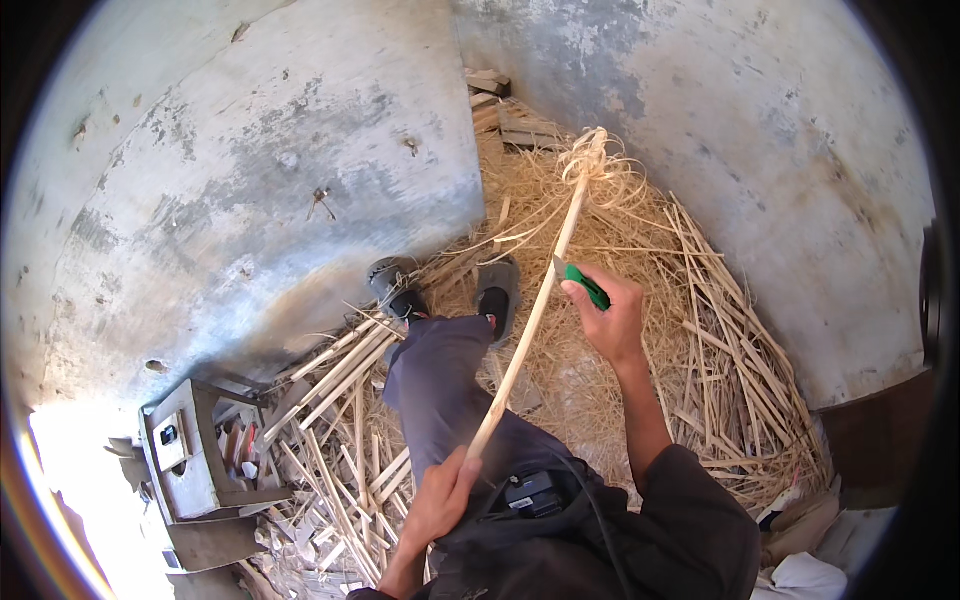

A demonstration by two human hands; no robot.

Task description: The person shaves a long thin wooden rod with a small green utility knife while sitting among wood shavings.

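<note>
A long pale wooden stick (537, 310) slants up and away from my lap, with a tuft of curled shavings (592, 160) at its far end. Its near end is in my left hand (440, 503), fingers closed round it by my thigh. My right hand (612, 318) is closed on a green-handled utility knife (590, 288). The knife's blade lies against the stick around its middle. Part of the handle is hidden by my fingers.
Shavings cover the floor around my shoes (497, 290). Split sticks (725, 350) pile along the right wall, and more sticks (340, 375) lie at the left. A worn box-like wooden stand (190, 465) holds small items at the lower left. Bare walls (300, 150) enclose the far side.
</note>
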